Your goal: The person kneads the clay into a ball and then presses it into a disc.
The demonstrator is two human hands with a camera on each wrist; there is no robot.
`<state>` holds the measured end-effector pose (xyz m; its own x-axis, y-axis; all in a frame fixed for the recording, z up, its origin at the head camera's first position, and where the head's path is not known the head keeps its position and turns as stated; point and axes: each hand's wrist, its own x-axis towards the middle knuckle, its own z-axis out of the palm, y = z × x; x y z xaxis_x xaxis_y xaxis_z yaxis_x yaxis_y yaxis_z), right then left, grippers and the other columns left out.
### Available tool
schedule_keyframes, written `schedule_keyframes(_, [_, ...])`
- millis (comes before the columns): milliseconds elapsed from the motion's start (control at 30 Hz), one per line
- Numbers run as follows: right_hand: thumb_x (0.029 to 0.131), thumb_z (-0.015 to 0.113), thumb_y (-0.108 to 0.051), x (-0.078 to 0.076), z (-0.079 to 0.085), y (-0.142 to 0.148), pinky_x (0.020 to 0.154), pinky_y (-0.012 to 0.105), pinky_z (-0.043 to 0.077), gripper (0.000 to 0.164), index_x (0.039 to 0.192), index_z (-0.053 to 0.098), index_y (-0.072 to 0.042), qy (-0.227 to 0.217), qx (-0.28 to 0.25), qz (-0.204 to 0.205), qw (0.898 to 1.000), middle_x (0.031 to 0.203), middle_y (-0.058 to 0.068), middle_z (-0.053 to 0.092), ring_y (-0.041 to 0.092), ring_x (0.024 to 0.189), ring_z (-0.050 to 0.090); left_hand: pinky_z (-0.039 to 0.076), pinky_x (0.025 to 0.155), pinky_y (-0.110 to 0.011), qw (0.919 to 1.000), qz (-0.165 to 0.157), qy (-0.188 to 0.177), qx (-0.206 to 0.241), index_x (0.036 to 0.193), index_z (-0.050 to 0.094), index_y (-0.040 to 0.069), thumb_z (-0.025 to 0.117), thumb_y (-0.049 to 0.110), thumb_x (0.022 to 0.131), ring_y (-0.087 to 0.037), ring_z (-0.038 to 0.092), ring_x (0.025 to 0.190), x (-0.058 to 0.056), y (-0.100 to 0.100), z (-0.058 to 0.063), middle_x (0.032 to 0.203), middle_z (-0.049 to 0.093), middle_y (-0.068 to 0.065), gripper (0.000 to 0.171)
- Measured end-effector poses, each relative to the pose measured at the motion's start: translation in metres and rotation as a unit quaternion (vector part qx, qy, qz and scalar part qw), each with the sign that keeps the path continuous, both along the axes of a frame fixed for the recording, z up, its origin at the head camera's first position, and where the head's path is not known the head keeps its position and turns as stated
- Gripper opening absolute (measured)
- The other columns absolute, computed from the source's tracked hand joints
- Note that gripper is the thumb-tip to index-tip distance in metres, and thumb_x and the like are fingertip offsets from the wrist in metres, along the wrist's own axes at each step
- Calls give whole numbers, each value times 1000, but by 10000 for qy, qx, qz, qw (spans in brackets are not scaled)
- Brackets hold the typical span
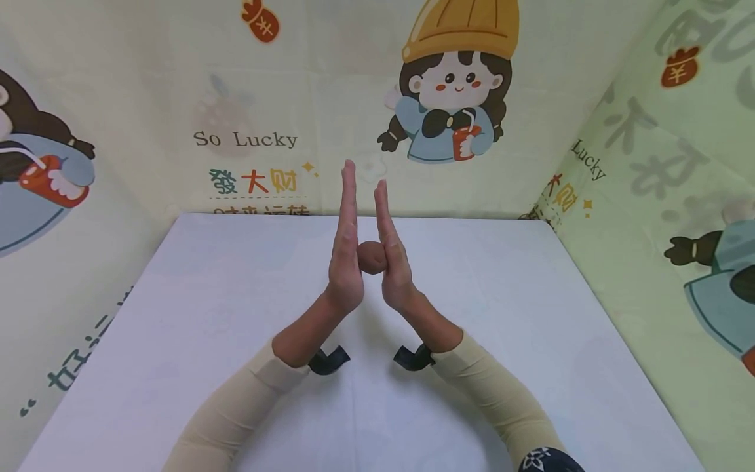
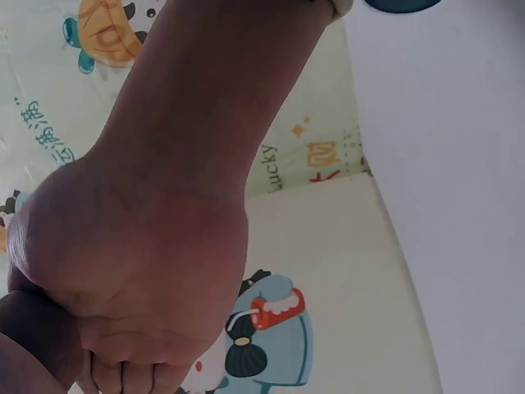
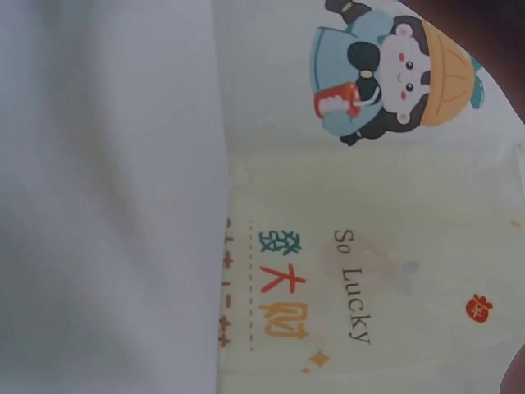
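Head view: round, matte brown ball (image 1: pixel 371 257) between straight-fingered hands (image 1: pixel 346 254) (image 1: pixel 394 257).

The cream left sleeve (image 1: pixel 236 400) and cream right sleeve (image 1: pixel 495 387) have little wrinkles. By each cuff, low in the middle, is a bent black piece (image 1: pixel 330 360). A dark patch (image 1: pixel 551 461) at bottom right has a white flower. The left hand (image 1: pixel 346 259) and right hand (image 1: pixel 395 259) are bare.

We find the gap between the left hand (image 1: pixel 345 259) and the right hand (image 1: pixel 396 265) blocked by a brown ball (image 1: pixel 371 257). Beyond it, a narrow slot runs between the fingers (image 1: pixel 349 196); outside both hands, the white tabletop (image 1: pixel 501 282) offers passage up to the printed backdrop (image 1: pixel 342 85).
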<state>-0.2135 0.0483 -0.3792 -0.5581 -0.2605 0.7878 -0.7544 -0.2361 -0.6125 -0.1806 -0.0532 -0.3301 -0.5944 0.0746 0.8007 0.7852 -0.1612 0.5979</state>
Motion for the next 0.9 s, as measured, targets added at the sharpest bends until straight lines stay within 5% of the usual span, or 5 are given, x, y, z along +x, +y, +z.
schedule_keyframes(133, [112, 16, -51, 2, -3, -4, 127, 49, 6, 78, 165, 1, 5, -21, 157, -106, 9998, 174, 17, 14, 10, 142, 41, -1, 127, -44, 9998, 58, 5, 190, 165, 1, -6, 21, 52, 110, -20, -1, 161, -6, -4, 4, 176, 1, -15, 83])
schedule_keyframes(300, [112, 15, -52, 6, -6, -10, 120, 38, 25, 75, 168, 0, -4, -144, 237, 12, 9996, 157, 9, 46, 4, 109, 52, -1, 127, -41, 9988, 121, -45, 468, 165, 4, -7, 21, 40, 108, -18, 0, 161, -17, -10, 4, 176, 3, -15, 76])
schedule_keyframes(367, [112, 15, -53, 7, -8, -12, 99, 31, 39, 75, 168, 0, -6, -224, 239, 67, 9994, 108, 3, 64, 7, 78, 42, -1, 127, -40, 9983, 162, -66, 555, 165, 5, -6, 20, 33, 106, -17, 1, 161, -22, -13, 3, 176, 3, -15, 72])
schedule_keyframes(500, [112, 15, -52, 8, -12, -16, 73, 30, 36, 74, 168, 0, -5, -255, 309, 87, 9992, 69, -1, 40, 18, 67, 36, 0, 127, -39, 9972, 279, -93, 691, 165, 6, -7, 17, 24, 104, -17, 3, 161, -30, -17, 1, 176, 4, -16, 69])
schedule_keyframes(900, [111, 19, -56, 16, -17, -20, 91, 34, 42, 78, 169, -3, -8, -393, 472, 61, 9981, 99, 8, 59, 17, 93, 52, 1, 128, -39, 9939, 590, -14, 930, 163, 8, -10, 18, 19, 103, -18, 6, 161, -47, -25, -4, 175, 7, -18, 68])
